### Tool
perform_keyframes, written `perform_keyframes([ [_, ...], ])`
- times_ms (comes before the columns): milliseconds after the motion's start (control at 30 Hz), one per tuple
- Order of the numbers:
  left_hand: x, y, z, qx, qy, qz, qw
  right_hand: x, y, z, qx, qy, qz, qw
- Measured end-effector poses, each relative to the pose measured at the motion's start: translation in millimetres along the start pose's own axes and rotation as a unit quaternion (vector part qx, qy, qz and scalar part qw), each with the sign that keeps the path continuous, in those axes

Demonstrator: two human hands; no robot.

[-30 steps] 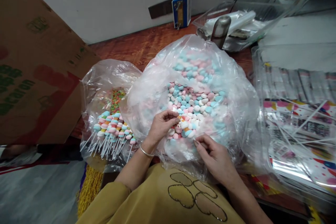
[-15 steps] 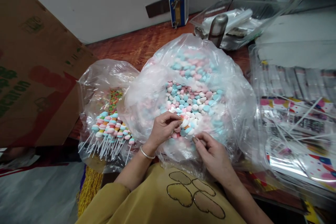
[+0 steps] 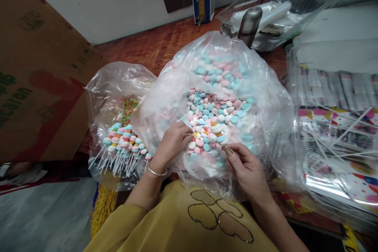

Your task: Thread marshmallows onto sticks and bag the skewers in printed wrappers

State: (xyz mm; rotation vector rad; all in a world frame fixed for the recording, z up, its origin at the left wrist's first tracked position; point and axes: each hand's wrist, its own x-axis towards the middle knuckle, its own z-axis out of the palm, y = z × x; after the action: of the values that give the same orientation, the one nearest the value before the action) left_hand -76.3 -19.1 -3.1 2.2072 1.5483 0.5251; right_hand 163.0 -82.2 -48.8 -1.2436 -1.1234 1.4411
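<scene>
A large clear plastic bag lies open before me, full of pink, blue and white candy pieces. My left hand, a bangle on its wrist, has its fingers curled down among the candies at the bag's near side. My right hand rests at the bag's near edge, thumb and fingers pinched together; what they hold is hidden. Between the two hands lies a small stack of white and orange pieces.
A smaller clear bag to the left holds candy skewers on white sticks and small coloured bits. A cardboard box stands far left. Printed wrappers with loose white sticks are on the right. Behind are a blue device, a metal cylinder and a clear tray.
My left hand has dropped lower into the candies and its fingers have curled under. My right hand has shifted slightly up and right. The view has tilted a little.
</scene>
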Motion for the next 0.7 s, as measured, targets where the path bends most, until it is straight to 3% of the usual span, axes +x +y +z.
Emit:
perform_keyframes([
  [100,-3,5,4.4,0.100,-0.045,0.010,0.994,0,-1,-1,-0.035,0.003,-0.012,0.999],
  [167,-2,7,7.3,0.101,-0.044,0.008,0.994,0,-3,-2,-0.072,-0.004,-0.024,0.997],
  [233,0,8,9.3,0.035,-0.016,-0.014,0.999,-1,-5,-4,-0.108,-0.028,-0.037,0.993],
  [300,2,8,10.9,-0.096,0.034,-0.068,0.992,-2,-8,-5,-0.137,-0.060,-0.048,0.988],
  [367,5,8,12.1,-0.252,0.064,-0.137,0.956,-2,-11,-4,-0.157,-0.078,-0.053,0.983],
  [467,7,9,12.5,-0.418,0.056,-0.203,0.884,-2,-15,-3,-0.170,-0.086,-0.055,0.980],
  [567,8,12,11.7,-0.463,0.047,-0.215,0.858,-1,-15,-2,-0.175,-0.087,-0.055,0.979],
  [700,9,14,12.1,-0.449,0.049,-0.214,0.866,-1,-14,-2,-0.178,-0.085,-0.053,0.979],
])
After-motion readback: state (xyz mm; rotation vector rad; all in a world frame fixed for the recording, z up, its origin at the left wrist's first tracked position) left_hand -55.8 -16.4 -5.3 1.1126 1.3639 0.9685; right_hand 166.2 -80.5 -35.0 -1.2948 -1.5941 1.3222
